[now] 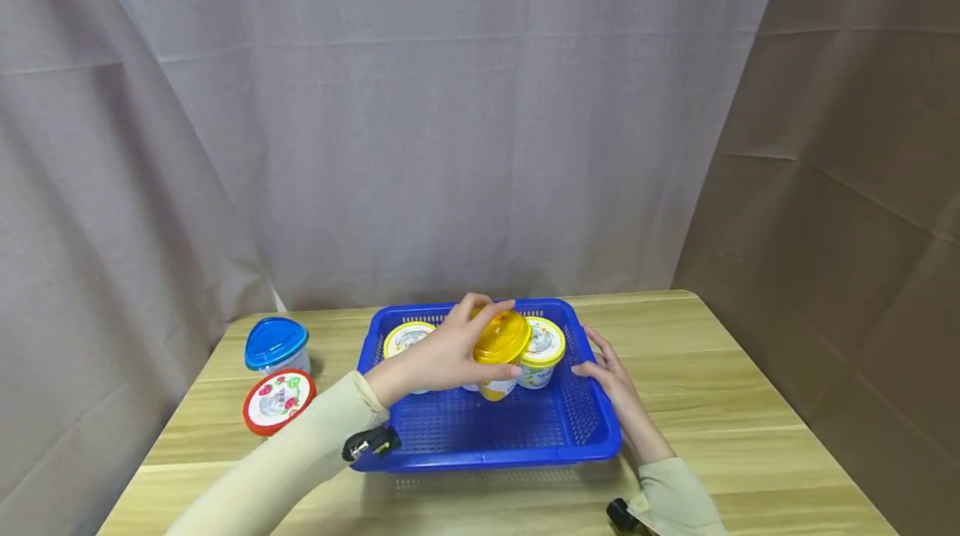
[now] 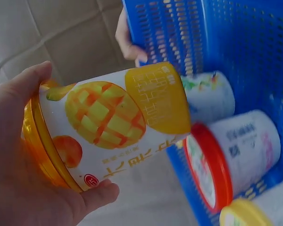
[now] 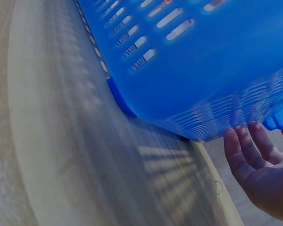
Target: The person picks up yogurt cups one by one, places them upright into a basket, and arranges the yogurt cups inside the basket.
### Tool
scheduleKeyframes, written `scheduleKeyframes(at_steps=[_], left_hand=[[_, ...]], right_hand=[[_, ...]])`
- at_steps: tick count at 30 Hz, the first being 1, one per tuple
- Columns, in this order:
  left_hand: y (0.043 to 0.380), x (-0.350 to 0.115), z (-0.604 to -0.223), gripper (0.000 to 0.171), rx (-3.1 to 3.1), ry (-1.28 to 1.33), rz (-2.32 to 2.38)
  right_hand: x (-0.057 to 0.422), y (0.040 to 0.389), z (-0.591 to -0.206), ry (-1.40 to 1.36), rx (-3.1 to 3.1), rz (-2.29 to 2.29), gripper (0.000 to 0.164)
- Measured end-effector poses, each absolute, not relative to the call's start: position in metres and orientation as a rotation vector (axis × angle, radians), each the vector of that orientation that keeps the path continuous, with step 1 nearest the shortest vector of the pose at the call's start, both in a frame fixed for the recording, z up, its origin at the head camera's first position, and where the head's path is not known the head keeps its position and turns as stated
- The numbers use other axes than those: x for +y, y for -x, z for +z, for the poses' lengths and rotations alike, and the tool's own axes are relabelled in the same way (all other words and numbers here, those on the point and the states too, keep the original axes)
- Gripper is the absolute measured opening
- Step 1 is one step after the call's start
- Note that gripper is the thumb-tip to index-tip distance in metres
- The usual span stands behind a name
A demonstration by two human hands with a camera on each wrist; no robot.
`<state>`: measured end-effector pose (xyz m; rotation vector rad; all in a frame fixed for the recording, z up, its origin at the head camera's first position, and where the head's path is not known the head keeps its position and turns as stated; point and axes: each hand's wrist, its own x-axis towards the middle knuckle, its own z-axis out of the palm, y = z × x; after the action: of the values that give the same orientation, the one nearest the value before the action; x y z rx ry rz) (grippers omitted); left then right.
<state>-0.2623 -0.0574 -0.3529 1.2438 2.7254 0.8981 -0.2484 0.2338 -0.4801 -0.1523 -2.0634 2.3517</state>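
In the head view my left hand (image 1: pixel 453 348) grips a cup with a clear yellow lid (image 1: pixel 502 339) above the blue plastic basket (image 1: pixel 480 459). The left wrist view shows a mango picture on the cup (image 2: pixel 108 127), with thumb and fingers round its lid end. My right hand (image 1: pixel 617 382) holds the basket's right side, thumb over the rim and fingers against the outer wall. Inside the basket stand tubs with printed yellow lids, one at right (image 1: pixel 543 343) and one at left (image 1: pixel 407 337). Between them is a red-lidded tub (image 2: pixel 236 157), largely hidden by my left hand in the head view.
Left of the basket, a tub with a blue lid (image 1: pixel 276 342) stands on the wooden table (image 1: pixel 720 403), with a red-lidded tub (image 1: pixel 279 401) nearer to me. A grey curtain (image 1: pixel 480 119) hangs behind the table, and a brown one (image 1: pixel 847 169) at right.
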Motion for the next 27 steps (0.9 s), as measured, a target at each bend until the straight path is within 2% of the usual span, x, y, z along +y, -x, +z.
scheduleKeyframes(at_steps=[11, 27], left_hand=[[0.268, -0.021, -0.377, 0.090, 2.710, -1.263, 0.839], [0.277, 0.004, -0.399, 0.096, 2.605, -1.344, 0.769]], right_hand=[[0.233, 0.250, -0.482, 0.148, -2.090, 2.340, 0.076], [0.229, 0.252, -0.486, 0.077, -2.051, 2.388, 0.072]])
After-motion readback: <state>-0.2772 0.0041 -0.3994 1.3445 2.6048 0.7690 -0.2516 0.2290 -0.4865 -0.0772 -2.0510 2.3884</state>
